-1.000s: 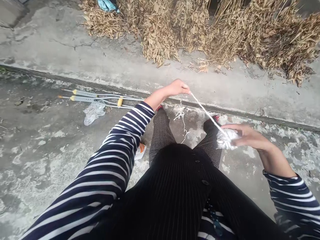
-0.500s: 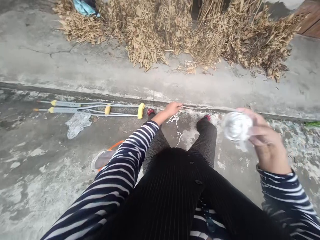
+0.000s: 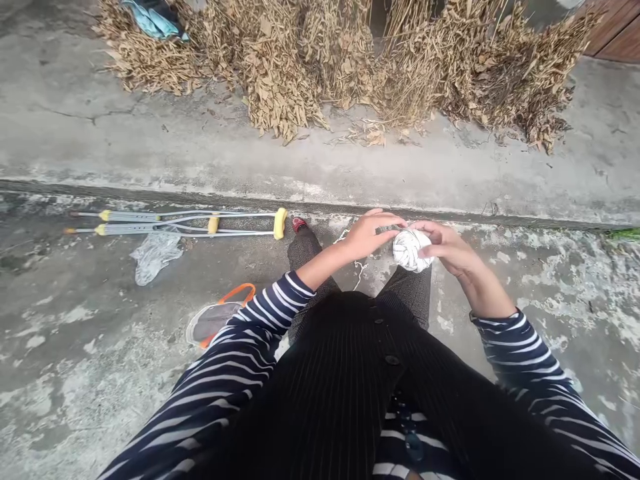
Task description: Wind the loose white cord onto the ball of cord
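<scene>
A round ball of white cord (image 3: 407, 257) sits in my right hand (image 3: 457, 257), gripped between the thumb and bent fingers over its right side and top. My left hand (image 3: 367, 233) is just left of the ball, its fingers stretched towards it and the thumb held apart. Whether those fingertips touch the ball or a strand is hard to make out. Below my left hand, a loose piece of white cord (image 3: 359, 268) lies on the ground between my legs, partly hidden by that hand.
A pair of crutches (image 3: 190, 225) with yellow pads lies along the concrete step (image 3: 300, 170). Near them are a clear plastic bag (image 3: 157, 257) and a grey object with an orange strap (image 3: 215, 320). Dried plant stalks (image 3: 280, 80) and a blue cloth (image 3: 155, 20) lie on the step.
My right hand has brought the ball leftwards, close to my left hand. The strand stretched between the hands no longer shows. My left hand has moved slightly right and its pinch has opened.
</scene>
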`<state>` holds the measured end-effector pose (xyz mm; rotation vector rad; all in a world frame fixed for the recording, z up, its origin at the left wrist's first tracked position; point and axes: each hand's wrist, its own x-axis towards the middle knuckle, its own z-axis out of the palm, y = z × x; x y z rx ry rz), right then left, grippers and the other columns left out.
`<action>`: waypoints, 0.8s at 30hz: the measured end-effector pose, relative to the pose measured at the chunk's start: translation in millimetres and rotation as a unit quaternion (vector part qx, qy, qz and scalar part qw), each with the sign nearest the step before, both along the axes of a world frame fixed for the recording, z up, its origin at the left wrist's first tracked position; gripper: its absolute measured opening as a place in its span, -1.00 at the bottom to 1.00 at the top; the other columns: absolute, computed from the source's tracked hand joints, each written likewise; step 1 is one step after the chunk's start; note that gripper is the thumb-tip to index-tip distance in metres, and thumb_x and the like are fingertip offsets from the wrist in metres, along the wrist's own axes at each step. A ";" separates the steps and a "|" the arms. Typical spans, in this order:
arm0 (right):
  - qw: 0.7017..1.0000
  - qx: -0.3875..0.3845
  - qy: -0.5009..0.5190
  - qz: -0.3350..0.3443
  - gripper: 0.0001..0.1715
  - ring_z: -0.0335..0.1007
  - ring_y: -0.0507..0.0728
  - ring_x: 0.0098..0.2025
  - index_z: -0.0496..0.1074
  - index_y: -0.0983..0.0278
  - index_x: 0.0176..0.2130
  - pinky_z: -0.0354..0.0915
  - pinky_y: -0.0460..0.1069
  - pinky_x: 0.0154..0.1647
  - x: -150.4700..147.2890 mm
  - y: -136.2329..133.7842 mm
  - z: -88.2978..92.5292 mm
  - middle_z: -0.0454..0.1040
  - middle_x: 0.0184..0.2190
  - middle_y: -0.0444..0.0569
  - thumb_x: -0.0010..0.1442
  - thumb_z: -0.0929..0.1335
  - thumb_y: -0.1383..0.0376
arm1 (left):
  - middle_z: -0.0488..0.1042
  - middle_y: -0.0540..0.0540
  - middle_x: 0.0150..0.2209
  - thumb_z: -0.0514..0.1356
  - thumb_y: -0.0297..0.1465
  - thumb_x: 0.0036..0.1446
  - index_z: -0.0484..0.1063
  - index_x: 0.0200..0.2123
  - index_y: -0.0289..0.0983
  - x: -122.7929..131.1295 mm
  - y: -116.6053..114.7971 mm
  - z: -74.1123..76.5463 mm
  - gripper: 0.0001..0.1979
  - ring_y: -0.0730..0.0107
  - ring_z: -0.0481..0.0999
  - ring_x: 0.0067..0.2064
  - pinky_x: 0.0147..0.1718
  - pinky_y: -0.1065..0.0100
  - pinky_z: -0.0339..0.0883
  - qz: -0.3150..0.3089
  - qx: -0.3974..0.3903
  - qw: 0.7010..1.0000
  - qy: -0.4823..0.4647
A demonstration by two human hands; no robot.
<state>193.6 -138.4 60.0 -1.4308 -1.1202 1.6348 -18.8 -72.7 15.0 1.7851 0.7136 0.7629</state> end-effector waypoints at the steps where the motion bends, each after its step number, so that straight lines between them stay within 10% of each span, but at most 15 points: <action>1: 1.000 0.001 0.001 0.000 -0.40 0.45 0.07 -0.31 0.55 0.28 -0.15 0.36 -0.05 -0.26 -0.3 -1.1 -0.1 0.57 -0.30 -0.08 -0.28 0.57 0.36 | 0.67 -0.07 -0.03 0.30 -0.45 0.25 0.66 -0.20 -0.15 0.5 0.3 0.7 -0.87 0.27 0.55 0.12 0.41 0.04 0.01 0.000 0.012 1.000 0.005; 10: 0.999 -0.015 0.031 -0.003 -0.44 0.44 0.05 -0.30 0.62 0.25 -0.19 0.32 -0.08 -0.28 -3.9 -12.1 -2.3 0.58 -0.32 -0.12 -0.31 0.56 0.41 | 0.68 -0.08 -0.14 0.30 -0.36 0.26 0.68 -0.25 -0.20 -4.7 8.0 0.4 -0.88 0.28 0.56 -0.02 0.31 0.04 0.18 -0.066 0.026 0.996 0.050; 19: 0.999 -0.009 0.035 0.030 -0.45 0.46 0.09 -0.25 0.65 0.21 -0.17 0.35 -0.04 -0.21 -5.6 -4.3 -8.4 0.59 -0.31 -0.12 -0.27 0.54 0.43 | 0.63 -0.05 -0.23 0.15 -0.45 0.34 0.60 -0.28 -0.20 -21.9 28.7 28.3 -0.79 0.25 0.46 0.24 0.53 -0.08 -0.27 -0.112 0.285 0.942 0.136; 24: 0.995 -0.008 0.092 0.025 -0.46 0.45 0.07 -0.31 0.65 0.21 -0.19 0.32 -0.06 -0.27 -6.5 -3.2 -13.3 0.61 -0.33 -0.12 -0.29 0.52 0.41 | 0.65 -0.02 -0.15 0.14 -0.48 0.30 0.58 -0.25 -0.19 -24.2 34.1 9.9 -0.80 0.29 0.48 0.20 0.52 -0.11 -0.23 -0.065 0.262 0.953 0.140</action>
